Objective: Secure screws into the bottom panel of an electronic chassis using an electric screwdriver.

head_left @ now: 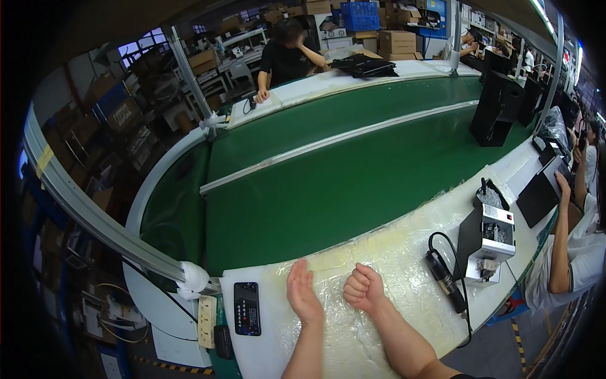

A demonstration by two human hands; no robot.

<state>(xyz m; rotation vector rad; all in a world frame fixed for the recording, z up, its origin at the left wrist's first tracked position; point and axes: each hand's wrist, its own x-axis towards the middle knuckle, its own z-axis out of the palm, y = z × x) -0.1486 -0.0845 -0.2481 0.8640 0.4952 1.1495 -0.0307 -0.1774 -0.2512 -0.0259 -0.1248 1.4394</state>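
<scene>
My left hand (304, 294) is raised over the plastic-covered near ledge (338, 335), its fingers stretched out and its palm turned inward. Beside it, my right hand (363, 288) is curled into a fist, and nothing shows in it. The two hands are apart. Left of my left hand, a dark smartphone (247, 309) lies flat on the ledge. To the right of my right hand lies a black electric screwdriver (445, 282) with a looped cable. Just past it stands an open white and black metal housing (492, 237) with parts inside.
A green conveyor belt (303, 196) runs beyond the ledge, carrying a tall black case (495, 112) at right. A black tray of small parts (491, 194) stands behind the housing. A power strip (206, 321) sits at the left corner. Co-workers sit across and at right.
</scene>
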